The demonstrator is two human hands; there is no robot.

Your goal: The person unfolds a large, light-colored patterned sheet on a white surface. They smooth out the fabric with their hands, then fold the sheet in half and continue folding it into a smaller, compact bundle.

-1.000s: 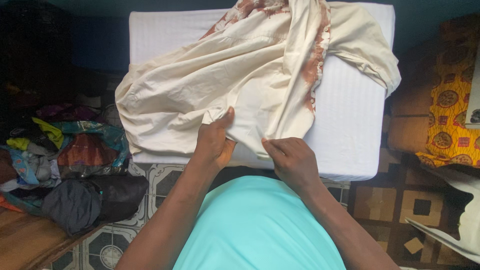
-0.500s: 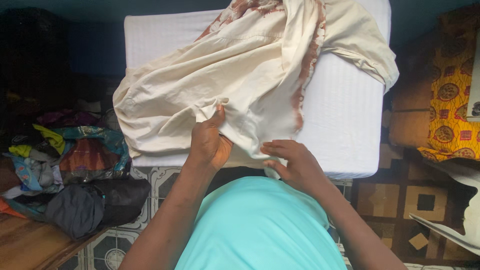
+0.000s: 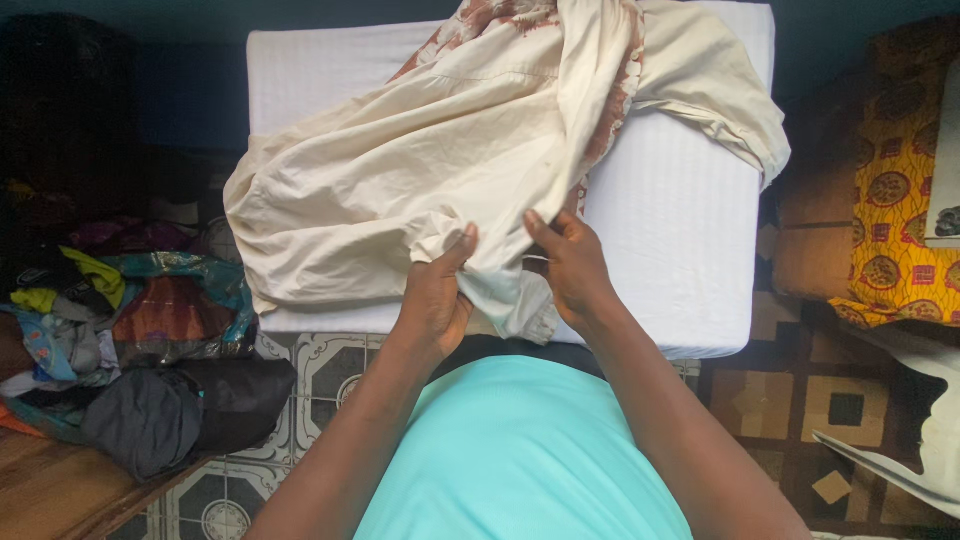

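Gripping a cream garment (image 3: 420,170) at its near edge, left hand (image 3: 437,300) and right hand (image 3: 572,265) are bunching it over a white padded board (image 3: 680,230).

Cream garment (image 3: 420,170): thin matt woven cloth, creased, rust-brown printed trim; white pad (image 3: 680,230) beneath: matt cloth cover, fine ribbed weave, smooth; clothes heap (image 3: 130,340) beside its left edge: mixed cloth, some slightly glossy; floor tiles (image 3: 330,360): glazed, patterned.
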